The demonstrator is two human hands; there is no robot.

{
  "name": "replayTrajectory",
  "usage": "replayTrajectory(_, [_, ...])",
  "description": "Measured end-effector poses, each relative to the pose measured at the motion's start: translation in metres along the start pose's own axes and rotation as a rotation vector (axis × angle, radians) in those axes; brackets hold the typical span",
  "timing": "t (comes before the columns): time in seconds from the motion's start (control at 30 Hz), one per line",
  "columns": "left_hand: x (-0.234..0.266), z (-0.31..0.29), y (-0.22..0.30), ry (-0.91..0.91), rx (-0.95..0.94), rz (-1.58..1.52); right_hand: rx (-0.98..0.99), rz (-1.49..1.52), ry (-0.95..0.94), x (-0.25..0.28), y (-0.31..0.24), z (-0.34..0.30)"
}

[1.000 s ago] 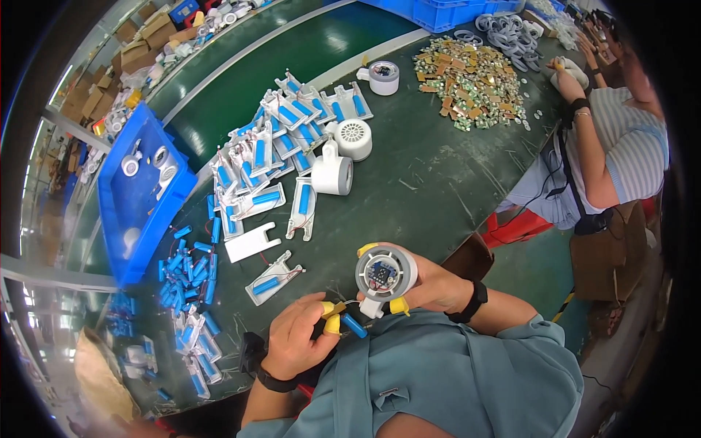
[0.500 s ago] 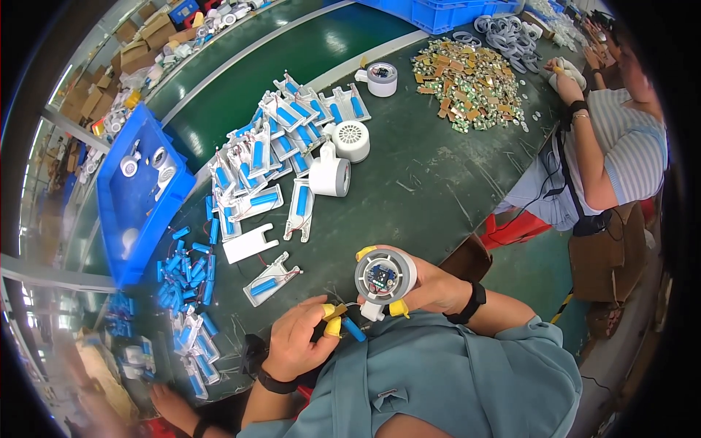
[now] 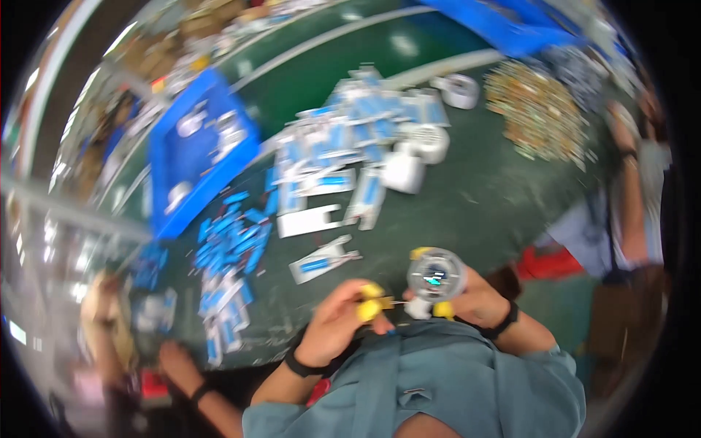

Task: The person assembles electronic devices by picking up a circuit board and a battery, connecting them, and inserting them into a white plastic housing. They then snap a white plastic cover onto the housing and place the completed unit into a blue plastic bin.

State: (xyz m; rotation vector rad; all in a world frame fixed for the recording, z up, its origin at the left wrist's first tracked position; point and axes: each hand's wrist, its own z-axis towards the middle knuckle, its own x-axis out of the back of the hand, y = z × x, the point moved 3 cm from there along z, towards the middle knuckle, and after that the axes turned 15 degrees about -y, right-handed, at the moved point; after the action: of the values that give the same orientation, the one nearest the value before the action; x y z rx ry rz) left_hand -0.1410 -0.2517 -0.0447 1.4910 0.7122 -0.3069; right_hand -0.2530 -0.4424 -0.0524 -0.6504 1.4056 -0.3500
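Observation:
My left hand (image 3: 337, 323), yellow covers on its fingertips, pinches a small brown circuit board (image 3: 385, 301) edge-on. A thin wire runs from the board toward the white round fan-like housing (image 3: 437, 274). My right hand (image 3: 476, 299) holds this housing by its side, with its open face and dark, lit inner board turned up. The housing's short neck points down toward my body. Beneath my left fingers only a bit of blue shows, perhaps a battery cell (image 3: 391, 332). Everything is blurred by motion.
Beyond my hands lie an open white handle shell (image 3: 321, 261) with a blue cell, a pile of similar shells (image 3: 321, 146), and loose blue cells (image 3: 232, 237). A blue bin (image 3: 244, 146) stands left. Circuit boards (image 3: 537, 109) are heaped far right. Other people's arms (image 3: 186, 376) show at both sides.
The view has swung, so the bench appears shifted right and blurred. Both hands keep their holds. The blue cell hanging below my left fingers is now mostly out of sight.

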Motion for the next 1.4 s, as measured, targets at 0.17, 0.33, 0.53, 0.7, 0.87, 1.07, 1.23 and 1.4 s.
replayTrajectory(0.17, [-0.006,-0.028,0.033,-0.019,0.339,0.140,-0.128,-0.149,0.015,-0.012,0.013,0.016])
replayTrajectory(0.33, [-0.023,-0.066,0.097,0.152,0.341,0.173,-0.332,-0.159,-0.209,-0.028,0.029,0.034])
replayTrajectory(0.53, [0.047,-0.162,0.196,0.680,0.287,0.542,-0.383,-0.320,-0.187,-0.022,0.028,0.037])
replayTrajectory(0.7, [0.148,-0.256,0.268,1.095,0.161,0.724,-0.312,-0.313,-0.081,-0.009,0.025,0.031])
replayTrajectory(0.87, [0.278,-0.325,0.275,1.260,-0.062,0.605,-0.269,-0.278,-0.025,-0.002,0.024,0.027])
replayTrajectory(1.07, [0.325,-0.456,0.245,1.629,-0.036,0.480,-0.278,-0.248,-0.037,-0.004,0.026,0.028])
replayTrajectory(1.23, [0.336,-0.468,0.253,1.463,0.856,1.190,-0.329,-0.205,-0.051,-0.002,0.020,0.035])
replayTrajectory(1.4, [0.324,-0.305,0.251,1.463,0.641,2.115,-0.343,-0.176,-0.058,0.008,0.023,0.038])
